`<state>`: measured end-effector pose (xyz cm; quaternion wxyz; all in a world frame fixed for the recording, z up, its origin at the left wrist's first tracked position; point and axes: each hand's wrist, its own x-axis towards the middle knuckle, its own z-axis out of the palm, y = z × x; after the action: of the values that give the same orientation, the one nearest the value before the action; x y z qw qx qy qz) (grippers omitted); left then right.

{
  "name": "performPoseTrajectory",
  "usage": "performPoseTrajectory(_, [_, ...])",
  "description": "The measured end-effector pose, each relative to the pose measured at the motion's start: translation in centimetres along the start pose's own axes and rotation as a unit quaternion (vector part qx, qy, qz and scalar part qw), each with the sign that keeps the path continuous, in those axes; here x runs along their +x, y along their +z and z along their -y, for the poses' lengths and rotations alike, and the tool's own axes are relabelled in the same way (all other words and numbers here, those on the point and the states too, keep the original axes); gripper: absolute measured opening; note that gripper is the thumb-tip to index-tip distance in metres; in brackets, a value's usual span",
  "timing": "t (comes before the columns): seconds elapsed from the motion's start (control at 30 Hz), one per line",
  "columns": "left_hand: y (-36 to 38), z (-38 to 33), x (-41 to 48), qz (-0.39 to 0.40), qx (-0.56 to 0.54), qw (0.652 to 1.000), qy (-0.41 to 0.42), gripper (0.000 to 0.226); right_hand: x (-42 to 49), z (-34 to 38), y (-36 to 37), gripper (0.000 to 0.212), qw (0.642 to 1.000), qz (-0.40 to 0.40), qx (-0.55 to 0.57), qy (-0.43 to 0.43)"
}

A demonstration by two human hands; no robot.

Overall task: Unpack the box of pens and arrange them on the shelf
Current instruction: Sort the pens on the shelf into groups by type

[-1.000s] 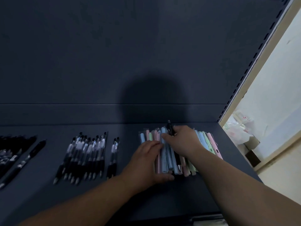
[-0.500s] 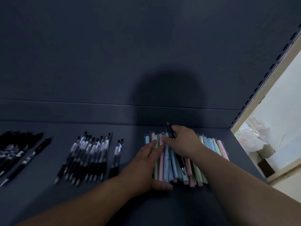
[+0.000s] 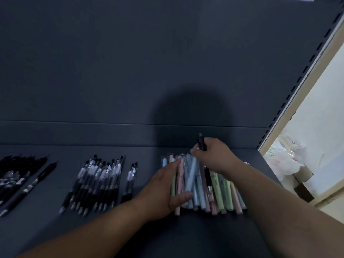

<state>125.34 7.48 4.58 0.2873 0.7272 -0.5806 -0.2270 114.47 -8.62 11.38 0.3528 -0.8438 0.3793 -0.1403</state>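
Pastel pens (image 3: 221, 190) lie front-to-back on the shelf (image 3: 130, 229); the left hand (image 3: 163, 190) presses flat against their left side; the right hand (image 3: 214, 155), at their far ends, pinches a black pen (image 3: 200, 144).

On the dark flat metal shelf (image 3: 204, 235), left to right: a heap of black plastic pens (image 3: 13, 172), a single black pen (image 3: 31, 187) just beside it, a row of clear-barrelled pens (image 3: 96, 181), a pair of clear-barrelled pens (image 3: 130, 180), a pile of pastel plastic pens (image 3: 219, 190). Beyond the shelf's right edge, a white plastic bag (image 3: 283, 159).
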Motion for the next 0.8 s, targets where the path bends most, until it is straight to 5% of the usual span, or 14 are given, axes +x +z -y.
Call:
performPoseTrajectory(0.13, [-0.3,-0.8,-0.1,-0.020,0.007,0.999,-0.024,0.097,-0.3,0.6,-2.3,0.015,0.996,-0.078,0.048,-0.022])
performPoseTrajectory(0.3, [-0.9,-3.2,1.1,-0.187,-0.074,0.978,-0.051,0.080,-2.2,0.8,-2.3,0.015,0.959,-0.230,0.109,-0.123])
performPoseTrajectory(0.57, [-1.6,-6.6,4.6,-0.081,-0.464,0.868,-0.160,0.045,-5.9,-0.2,-1.6,0.020,0.935,-0.224,0.113,-0.251])
performPoseTrajectory(0.67, [-2.2,-7.2,5.5,-0.141,-0.497,0.844,-0.143,0.031,-6.8,-0.3,-1.5,0.017,0.936,-0.204,0.117,-0.264])
performPoseTrajectory(0.73, [-2.7,-6.9,5.9,-0.181,-0.463,0.855,-0.148,0.030,-7.1,-0.6,-1.5,0.013,0.945,-0.197,0.139,-0.219])
performPoseTrajectory(0.8, [-2.8,-6.3,5.7,-0.176,-0.317,0.921,-0.143,0.032,-7.0,-1.2,-1.5,0.008,0.957,-0.181,0.172,-0.145])
